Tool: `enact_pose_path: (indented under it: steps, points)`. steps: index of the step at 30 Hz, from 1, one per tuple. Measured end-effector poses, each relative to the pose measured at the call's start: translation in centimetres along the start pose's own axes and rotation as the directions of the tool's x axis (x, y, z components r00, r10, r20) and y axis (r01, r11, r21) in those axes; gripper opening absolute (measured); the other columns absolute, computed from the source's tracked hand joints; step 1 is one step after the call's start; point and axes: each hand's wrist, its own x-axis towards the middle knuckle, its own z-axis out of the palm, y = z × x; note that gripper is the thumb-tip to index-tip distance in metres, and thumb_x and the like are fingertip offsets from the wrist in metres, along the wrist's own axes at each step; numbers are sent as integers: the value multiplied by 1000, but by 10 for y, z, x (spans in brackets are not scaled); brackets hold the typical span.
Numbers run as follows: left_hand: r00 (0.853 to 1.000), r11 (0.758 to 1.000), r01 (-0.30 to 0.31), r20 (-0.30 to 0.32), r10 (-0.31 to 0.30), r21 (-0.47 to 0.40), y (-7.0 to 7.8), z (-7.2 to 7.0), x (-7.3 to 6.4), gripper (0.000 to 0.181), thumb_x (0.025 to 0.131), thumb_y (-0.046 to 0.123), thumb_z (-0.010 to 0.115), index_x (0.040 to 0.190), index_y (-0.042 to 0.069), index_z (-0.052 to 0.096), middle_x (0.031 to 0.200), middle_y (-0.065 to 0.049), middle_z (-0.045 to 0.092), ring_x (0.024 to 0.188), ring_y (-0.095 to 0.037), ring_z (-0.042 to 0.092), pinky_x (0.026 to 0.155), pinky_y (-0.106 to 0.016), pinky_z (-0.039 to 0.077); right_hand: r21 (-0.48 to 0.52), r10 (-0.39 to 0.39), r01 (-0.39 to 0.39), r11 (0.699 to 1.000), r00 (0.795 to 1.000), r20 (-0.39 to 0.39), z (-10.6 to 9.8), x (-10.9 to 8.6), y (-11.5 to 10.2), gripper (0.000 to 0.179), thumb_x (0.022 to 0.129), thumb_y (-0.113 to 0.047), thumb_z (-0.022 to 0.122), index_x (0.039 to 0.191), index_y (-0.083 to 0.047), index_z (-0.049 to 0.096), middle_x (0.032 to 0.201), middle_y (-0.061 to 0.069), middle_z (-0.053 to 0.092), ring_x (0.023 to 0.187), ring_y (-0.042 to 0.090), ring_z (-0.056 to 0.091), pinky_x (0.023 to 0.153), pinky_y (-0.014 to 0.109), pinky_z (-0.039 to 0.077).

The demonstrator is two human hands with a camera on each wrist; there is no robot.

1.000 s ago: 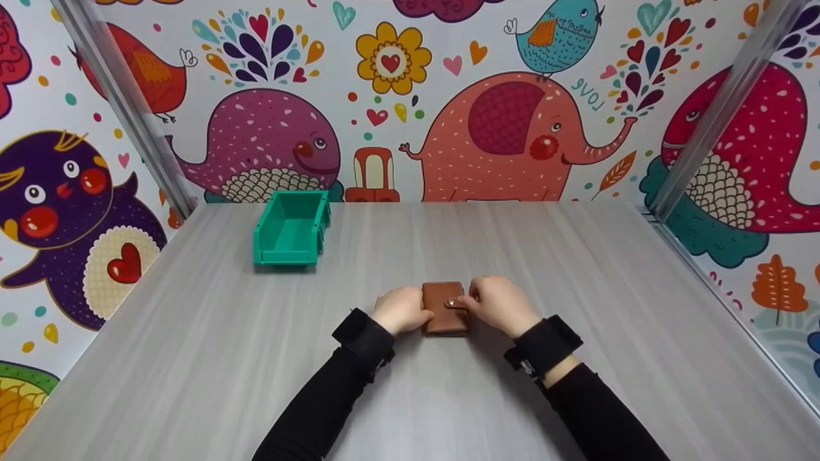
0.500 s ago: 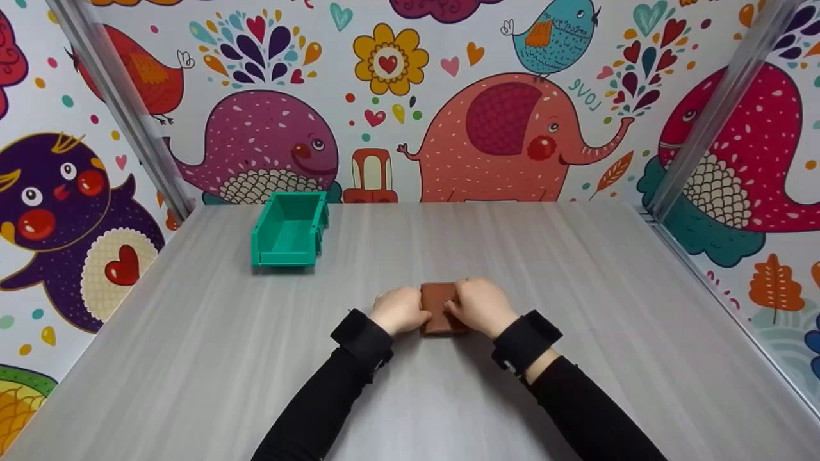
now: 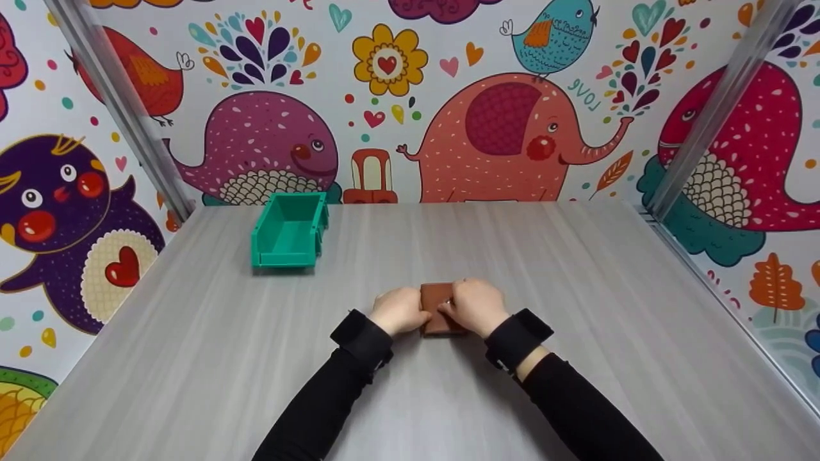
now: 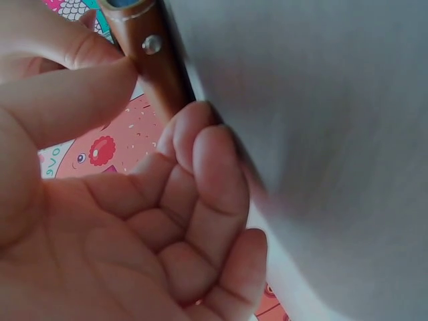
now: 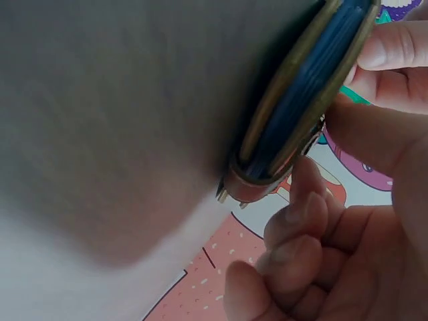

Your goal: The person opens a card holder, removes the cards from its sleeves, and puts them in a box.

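A small brown leather card wallet lies at the middle of the table between both hands. My left hand grips its left edge, thumb on top. My right hand is at the right edge, its thumb pressed on the cover by the strap and its fingers bent around that side. In the right wrist view a closing strap wraps the wallet's edge, and blue inner sleeves show between the covers. A silver snap stud is visible in the left wrist view. The right hand hides much of the strap in the head view.
A green plastic bin stands at the back left of the pale wood-grain table. Behind it rises a wall printed with cartoon animals, with metal posts at the corners.
My right hand has moved left over the wallet's right side, covering the strap end and snap that showed before. The left hand and the wallet have stayed nearly in place.
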Motion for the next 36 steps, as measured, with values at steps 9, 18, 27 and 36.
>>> enact_pose_path:
  steps: [9, 18, 27, 36]
  points:
    - [1000, 1000, 7, 0, -7, -2, 1, -1, -2, 19, 88, 24, 71, 80, 9, 64, 94, -9, 70, 80, -25, 63, 76, -48, 47, -36, 33, -33, 999, 999, -10, 0, 2, -4, 38, 86, -34, 75, 82, 2, 66, 75, 15, 64, 68, 35, 64, 54, 48, 53]
    - [1000, 1000, 18, -1, -18, 4, 0, -1, -2, 20, 86, 23, 69, 73, 11, 60, 86, -5, 69, 75, -23, 60, 76, -47, 46, -38, -9, 6, 999, 996, -83, 2, 2, -6, 27, 84, -21, 74, 76, 3, 64, 69, 16, 61, 64, 35, 63, 53, 48, 53]
    - [1000, 1000, 12, 6, -12, -8, 1, 0, -1, 21, 87, 21, 69, 71, 11, 59, 91, -8, 70, 84, -28, 63, 80, -50, 45, -5, -42, 42, 999, 998, -40, -1, 1, -7, 15, 87, -12, 69, 82, 2, 64, 73, 18, 63, 66, 36, 63, 56, 48, 53]
    - [1000, 1000, 6, -5, -6, -4, 0, 0, -2, 18, 87, 21, 69, 74, 11, 61, 94, -9, 70, 86, -29, 64, 80, -51, 46, 75, -88, 88, 993, 996, -7, 2, 4, -1, 11, 87, -8, 68, 82, 0, 63, 74, 18, 64, 68, 37, 64, 60, 50, 52]
